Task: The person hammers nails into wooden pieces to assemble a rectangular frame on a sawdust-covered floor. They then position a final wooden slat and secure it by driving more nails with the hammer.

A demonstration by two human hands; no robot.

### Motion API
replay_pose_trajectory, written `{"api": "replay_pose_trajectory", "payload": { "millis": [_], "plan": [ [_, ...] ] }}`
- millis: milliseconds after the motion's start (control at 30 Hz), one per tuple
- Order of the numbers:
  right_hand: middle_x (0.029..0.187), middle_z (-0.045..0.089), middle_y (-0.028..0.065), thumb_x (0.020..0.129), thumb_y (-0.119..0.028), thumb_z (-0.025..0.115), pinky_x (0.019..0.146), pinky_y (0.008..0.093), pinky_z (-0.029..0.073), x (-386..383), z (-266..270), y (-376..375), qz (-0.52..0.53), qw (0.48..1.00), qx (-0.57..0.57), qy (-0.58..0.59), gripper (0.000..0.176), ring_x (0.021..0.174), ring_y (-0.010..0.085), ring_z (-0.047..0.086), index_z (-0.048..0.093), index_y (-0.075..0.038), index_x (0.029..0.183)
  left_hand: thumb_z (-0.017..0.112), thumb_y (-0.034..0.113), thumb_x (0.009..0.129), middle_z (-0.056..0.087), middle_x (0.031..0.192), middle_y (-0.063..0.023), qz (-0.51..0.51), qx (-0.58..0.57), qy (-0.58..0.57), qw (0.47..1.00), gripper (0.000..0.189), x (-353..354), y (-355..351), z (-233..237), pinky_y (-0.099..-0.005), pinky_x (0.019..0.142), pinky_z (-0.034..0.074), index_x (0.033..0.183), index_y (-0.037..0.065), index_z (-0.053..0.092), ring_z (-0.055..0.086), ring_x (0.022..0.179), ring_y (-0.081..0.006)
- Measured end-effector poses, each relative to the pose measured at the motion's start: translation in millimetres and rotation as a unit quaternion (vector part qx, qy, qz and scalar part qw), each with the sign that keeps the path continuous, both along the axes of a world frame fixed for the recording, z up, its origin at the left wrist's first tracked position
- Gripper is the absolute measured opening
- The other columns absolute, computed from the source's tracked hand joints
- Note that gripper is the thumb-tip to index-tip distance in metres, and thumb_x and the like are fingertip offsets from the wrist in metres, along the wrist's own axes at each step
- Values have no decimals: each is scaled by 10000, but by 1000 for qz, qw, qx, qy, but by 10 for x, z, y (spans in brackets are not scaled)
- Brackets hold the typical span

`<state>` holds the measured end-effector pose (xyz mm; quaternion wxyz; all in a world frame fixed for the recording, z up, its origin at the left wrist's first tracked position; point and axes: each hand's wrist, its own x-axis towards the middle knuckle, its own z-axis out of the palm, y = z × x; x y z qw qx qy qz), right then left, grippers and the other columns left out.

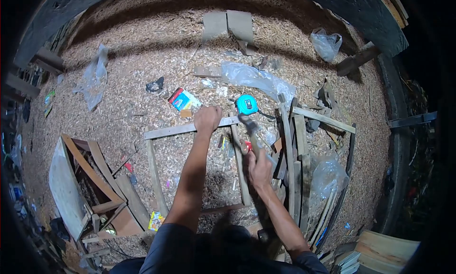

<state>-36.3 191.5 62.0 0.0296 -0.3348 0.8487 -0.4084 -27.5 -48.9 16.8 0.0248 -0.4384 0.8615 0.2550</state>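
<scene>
A rectangular wooden frame (173, 130) lies in front of me over the wood shavings. My left hand (208, 119) is closed round its far rail, right of the rail's middle. My right hand (260, 169) grips the wooden handle of a hammer (248, 125). The hammer's head is at the frame's far right corner; whether it touches the wood cannot be made out. Just beyond that corner sits a turquoise tape measure (246, 104). A small wooden block (185, 113) lies beyond the rail, beside my left hand, near a red and blue packet (181, 100).
Wooden strips (288, 145) are piled close on the right. A wooden assembly (66, 179) stands at the left. Plastic sheeting (259, 79) and a cardboard piece (240, 26) lie farther out. A clear bag (326, 44) is at the far right, near a dark beam (363, 22).
</scene>
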Motion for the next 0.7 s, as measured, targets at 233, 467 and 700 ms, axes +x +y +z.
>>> {"api": "replay_pose_trajectory", "payload": {
  "millis": [233, 467, 700],
  "plan": [
    [655, 598, 258, 964, -244, 562, 531, 522, 444, -115, 164, 42, -9, 991, 130, -17, 247, 619, 452, 614, 536, -22, 1071, 490, 315, 895, 689, 845, -213, 23, -84, 92, 992, 366, 10, 58, -98, -497, 789, 509, 844, 25, 706, 659, 827, -379],
    [721, 619, 263, 960, -219, 569, 588, 521, 455, -172, -119, -39, 15, 970, 241, -30, 239, 702, 464, 619, 545, -17, 1086, 585, 344, 845, 665, 891, -200, 99, -56, 136, 984, 265, -6, -64, -204, -460, 839, 476, 916, 105, 675, 624, 913, -363],
    [677, 593, 264, 965, -174, 564, 523, 495, 435, -48, 51, -39, 6, 995, 96, -28, 190, 632, 459, 607, 541, 5, 1024, 521, 260, 890, 671, 875, -153, 87, -102, 75, 988, 236, -58, -15, -146, -462, 833, 457, 940, 52, 621, 596, 915, -329]
  ]
}}
